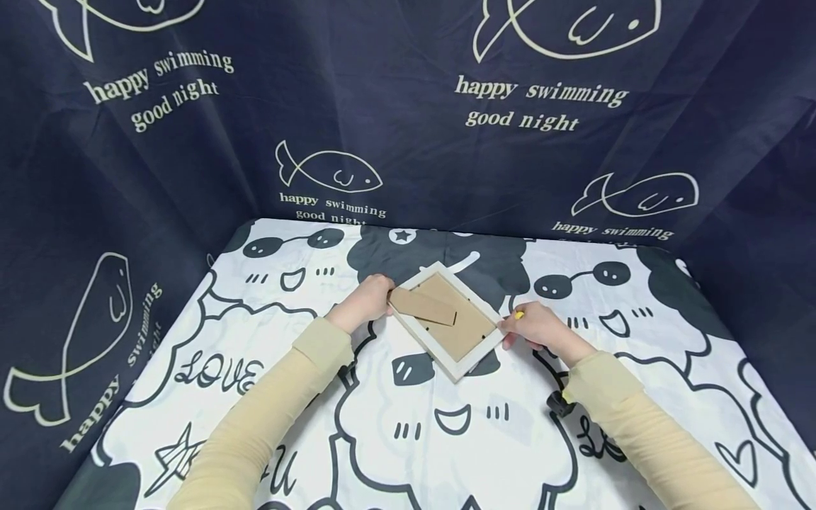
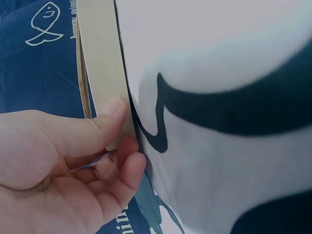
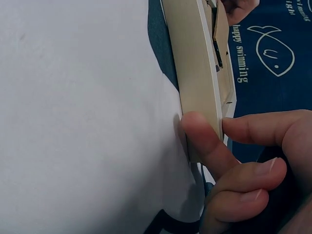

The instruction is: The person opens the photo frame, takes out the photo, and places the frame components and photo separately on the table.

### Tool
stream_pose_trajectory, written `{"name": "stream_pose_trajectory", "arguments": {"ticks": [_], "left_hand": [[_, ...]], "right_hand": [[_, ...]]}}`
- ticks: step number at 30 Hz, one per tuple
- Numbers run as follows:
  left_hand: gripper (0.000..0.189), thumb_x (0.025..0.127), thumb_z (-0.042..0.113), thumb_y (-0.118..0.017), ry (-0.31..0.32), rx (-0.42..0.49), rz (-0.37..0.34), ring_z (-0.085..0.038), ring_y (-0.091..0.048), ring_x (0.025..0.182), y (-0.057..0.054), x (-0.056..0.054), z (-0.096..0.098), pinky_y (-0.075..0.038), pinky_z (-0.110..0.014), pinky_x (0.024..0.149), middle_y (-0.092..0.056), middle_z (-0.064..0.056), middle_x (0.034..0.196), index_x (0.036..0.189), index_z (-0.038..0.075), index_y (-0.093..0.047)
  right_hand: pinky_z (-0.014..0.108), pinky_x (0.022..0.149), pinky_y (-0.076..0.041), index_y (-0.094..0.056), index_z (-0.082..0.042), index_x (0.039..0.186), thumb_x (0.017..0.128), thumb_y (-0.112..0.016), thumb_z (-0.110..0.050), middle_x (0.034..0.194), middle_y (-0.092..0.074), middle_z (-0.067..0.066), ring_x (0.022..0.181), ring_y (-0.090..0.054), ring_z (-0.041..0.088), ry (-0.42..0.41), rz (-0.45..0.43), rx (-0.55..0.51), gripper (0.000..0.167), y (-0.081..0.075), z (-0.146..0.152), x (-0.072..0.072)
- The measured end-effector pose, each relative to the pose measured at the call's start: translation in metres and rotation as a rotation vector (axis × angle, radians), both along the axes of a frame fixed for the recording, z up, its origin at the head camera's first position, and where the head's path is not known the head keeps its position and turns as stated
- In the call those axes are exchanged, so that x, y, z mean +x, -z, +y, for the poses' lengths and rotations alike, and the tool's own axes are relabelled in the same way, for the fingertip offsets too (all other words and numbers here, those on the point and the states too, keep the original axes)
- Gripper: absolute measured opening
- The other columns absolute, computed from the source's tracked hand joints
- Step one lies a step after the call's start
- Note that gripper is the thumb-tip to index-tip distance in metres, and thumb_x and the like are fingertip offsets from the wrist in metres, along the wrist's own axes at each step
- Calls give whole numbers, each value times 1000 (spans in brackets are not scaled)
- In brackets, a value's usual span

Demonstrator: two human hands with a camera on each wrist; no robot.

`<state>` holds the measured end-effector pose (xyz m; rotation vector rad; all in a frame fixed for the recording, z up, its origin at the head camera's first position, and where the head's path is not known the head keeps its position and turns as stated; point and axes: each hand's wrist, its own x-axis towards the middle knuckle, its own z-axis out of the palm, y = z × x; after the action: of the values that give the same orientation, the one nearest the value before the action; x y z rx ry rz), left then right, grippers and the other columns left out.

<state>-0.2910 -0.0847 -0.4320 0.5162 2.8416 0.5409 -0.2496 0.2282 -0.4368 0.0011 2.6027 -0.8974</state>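
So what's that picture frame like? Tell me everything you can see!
The picture frame is back side up over the patterned cloth, turned like a diamond, its front hidden. It has a pale, wood-looking border, a brown, cardboard-like back panel with small dark tabs, and a brown stand reaching toward the left corner. The left hand pinches its left corner, the right hand its right corner.

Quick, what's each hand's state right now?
Left hand: holding the picture frame at its left corner.
Right hand: pinching the picture frame at its right corner.
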Motion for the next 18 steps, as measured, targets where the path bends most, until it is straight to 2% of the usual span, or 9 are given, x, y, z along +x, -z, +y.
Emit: {"name": "stream_pose_trajectory", "arguments": {"ticks": [3,10,18], "left_hand": [[30,79,8,-74,-24,5,3,-25,-58,95,1,-1,1,-49,-34,84,-64,-14,100,106,-2,-66],[39,80,10,-73,-56,-5,24,-29,-57,107,4,-1,3,-47,-36,93,-62,-17,109,115,-4,-62],[45,74,9,-79,-52,24,-13,-29,-55,106,4,1,2,-47,-37,93,-63,-16,107,114,-4,-62]], "right_hand": [[23,38,-32,-59,0,90,87,-61,-25,63,-69,-1,36,-36,7,-1,-7,-9,25,1,0,1],[23,39,-33,-58,-2,86,88,-62,-26,62,-69,-1,36,-37,7,-3,-24,-24,24,1,0,3],[22,38,-32,-56,-2,83,88,-61,-26,61,-68,0,35,-34,7,-12,-35,-43,25,1,1,4]]}}
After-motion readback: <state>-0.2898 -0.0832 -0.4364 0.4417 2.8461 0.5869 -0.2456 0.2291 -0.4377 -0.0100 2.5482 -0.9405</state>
